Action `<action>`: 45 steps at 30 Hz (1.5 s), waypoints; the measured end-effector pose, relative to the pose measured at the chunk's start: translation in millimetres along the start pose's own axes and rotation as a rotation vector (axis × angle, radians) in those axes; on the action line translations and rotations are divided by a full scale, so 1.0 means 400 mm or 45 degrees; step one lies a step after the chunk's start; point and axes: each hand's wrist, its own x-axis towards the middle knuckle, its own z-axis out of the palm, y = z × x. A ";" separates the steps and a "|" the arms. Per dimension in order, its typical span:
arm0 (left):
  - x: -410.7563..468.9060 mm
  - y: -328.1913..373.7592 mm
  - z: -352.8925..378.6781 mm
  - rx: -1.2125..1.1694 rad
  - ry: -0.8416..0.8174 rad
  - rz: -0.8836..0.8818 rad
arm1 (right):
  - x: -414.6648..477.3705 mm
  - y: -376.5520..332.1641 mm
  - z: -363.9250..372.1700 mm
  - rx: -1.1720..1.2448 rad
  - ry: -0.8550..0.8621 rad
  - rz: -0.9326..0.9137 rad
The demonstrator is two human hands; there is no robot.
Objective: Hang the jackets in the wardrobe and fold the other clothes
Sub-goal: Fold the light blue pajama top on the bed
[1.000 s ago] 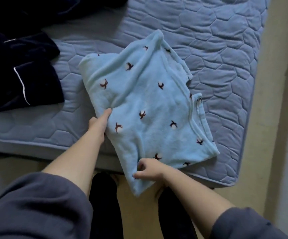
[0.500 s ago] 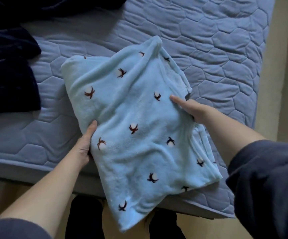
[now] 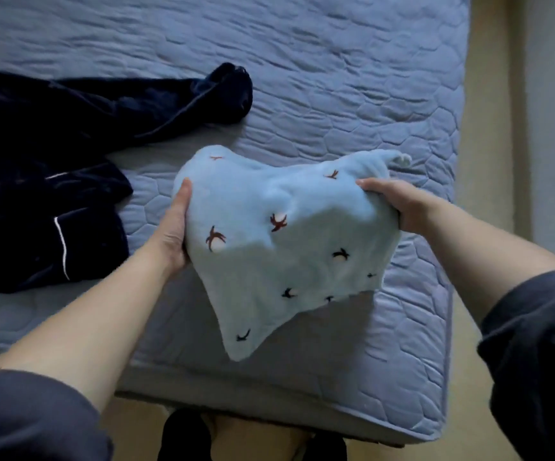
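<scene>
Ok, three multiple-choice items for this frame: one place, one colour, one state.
1. Where does the navy garment lie? A) on the mattress, left of the held garment B) on the floor C) on a hanger
2. What colour is the held garment? A) red B) light blue C) white
3. How is it held? A) one hand alone B) both hands, one each side C) lying untouched
A: it rests on the quilted mattress. B: pale blue fleece. B: left hand and right hand grip opposite sides.
</scene>
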 end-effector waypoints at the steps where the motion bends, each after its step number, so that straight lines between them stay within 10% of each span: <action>1: -0.014 0.073 0.040 0.061 -0.028 0.055 | -0.035 -0.061 -0.019 0.020 0.036 -0.067; 10: -0.112 0.360 0.239 0.578 -0.057 0.236 | -0.230 -0.198 -0.106 0.116 0.127 -0.365; 22: 0.083 -0.320 -0.031 1.065 0.443 -0.215 | -0.133 0.615 0.030 0.196 0.270 0.409; 32: 0.124 -0.145 0.073 1.049 0.378 0.061 | -0.053 0.399 -0.099 -0.463 0.626 0.095; 38: 0.189 -0.218 0.085 1.309 0.536 0.166 | 0.033 0.424 -0.010 -0.245 0.186 0.387; 45: 0.224 -0.142 0.073 1.708 0.466 0.541 | 0.010 0.449 -0.080 -0.149 0.594 0.008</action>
